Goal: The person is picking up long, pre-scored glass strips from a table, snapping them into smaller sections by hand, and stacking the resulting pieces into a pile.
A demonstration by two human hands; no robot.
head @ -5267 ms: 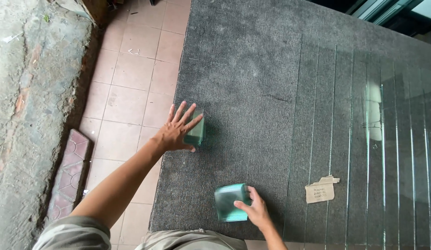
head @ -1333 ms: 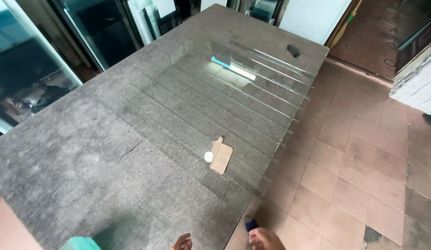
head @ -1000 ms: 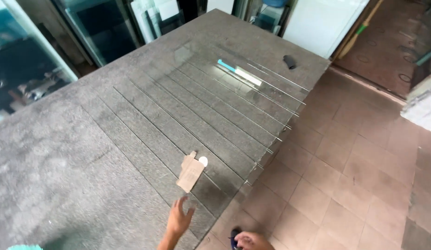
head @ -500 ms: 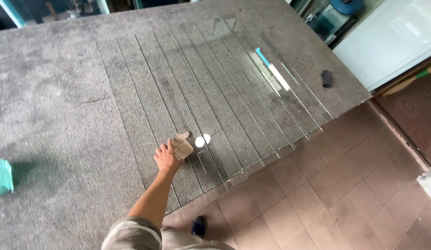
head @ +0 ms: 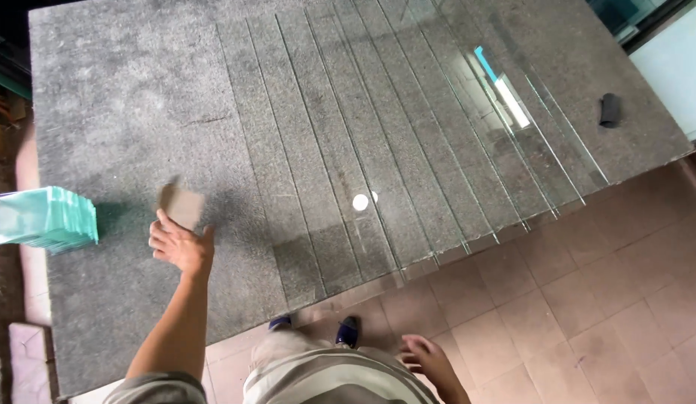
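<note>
My left hand (head: 179, 244) reaches over the grey carpeted table (head: 138, 97) and pinches a small brown piece of cardboard (head: 182, 205) at its near edge, lifted slightly above the carpet. Several long clear glass strips (head: 408, 150) lie side by side on the table to the right of the hand, their near ends past the table edge. A small white round disc (head: 360, 202) rests on the glass. My right hand (head: 430, 360) hangs below the table edge over the floor tiles, fingers loosely apart and holding nothing.
A stack of small greenish glass squares (head: 47, 218) sits at the table's left edge. A small black object (head: 608, 110) lies at the far right of the table. Tan floor tiles (head: 587, 299) run along the near side, and my shoes (head: 318, 329) stand by the table edge.
The view swung left along the table. My left hand took the brown cardboard off the glass strips and carried it left over bare carpet; the white disc stayed on the glass.
</note>
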